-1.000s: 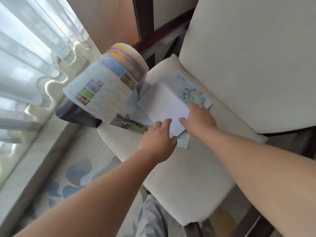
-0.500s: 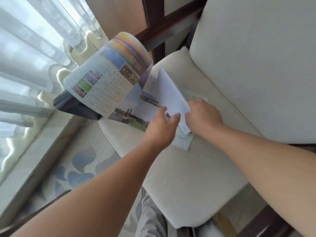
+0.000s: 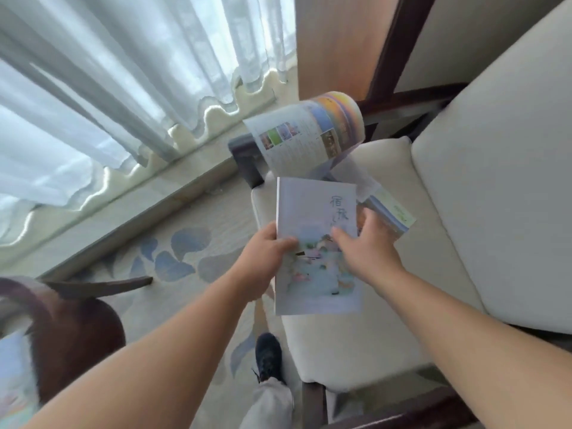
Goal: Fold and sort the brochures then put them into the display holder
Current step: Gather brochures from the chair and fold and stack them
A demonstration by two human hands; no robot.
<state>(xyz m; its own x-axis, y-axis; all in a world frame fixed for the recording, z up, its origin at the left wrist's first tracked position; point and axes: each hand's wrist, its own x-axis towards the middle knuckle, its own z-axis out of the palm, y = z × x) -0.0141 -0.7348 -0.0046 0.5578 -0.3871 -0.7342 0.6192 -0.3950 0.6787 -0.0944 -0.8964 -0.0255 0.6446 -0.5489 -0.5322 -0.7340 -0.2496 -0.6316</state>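
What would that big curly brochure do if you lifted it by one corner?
It would probably droop: the open brochure already curls over by itself near the chair arm. It looks like thin paper, so it is likely light and easy to crease.

Brochure [image 3: 311,212] print motion-blurred, chair [image 3: 495,187] cropped right
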